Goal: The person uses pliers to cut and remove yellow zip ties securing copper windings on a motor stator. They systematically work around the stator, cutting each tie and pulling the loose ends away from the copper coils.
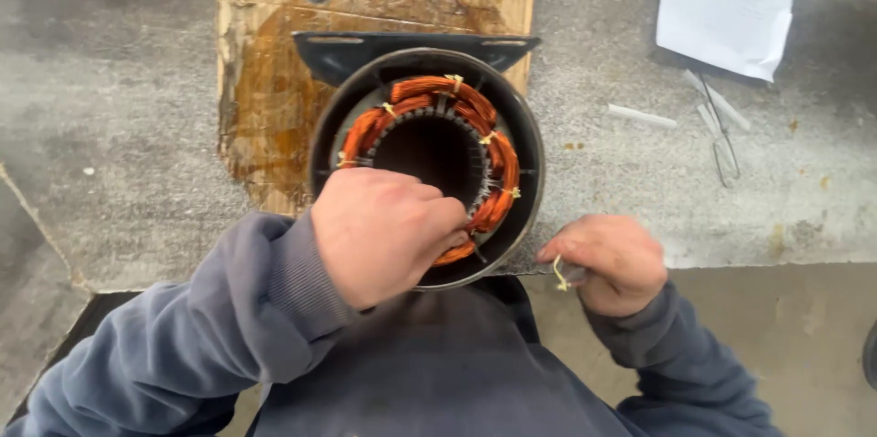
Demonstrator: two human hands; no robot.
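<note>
A round dark motor housing [530, 140] stands on end on a stained wooden board [265, 81]. Inside it runs a ring of copper windings [466, 99] bound with yellowish ties. My left hand [384, 231] is closed over the near left part of the windings, fingers curled at the ring's inner edge. My right hand [607, 259] is to the right of the housing at the bench edge, pinching a thin yellowish cord [559, 274]. Whether the left hand grips the cord or the winding is hidden.
A grey worn bench [119, 126] carries the board. White paper sheets [726, 3] lie at the far right, with several thin white strips [639, 115] and a wire tool [726, 140] near them. The bench's front edge runs just behind my right hand.
</note>
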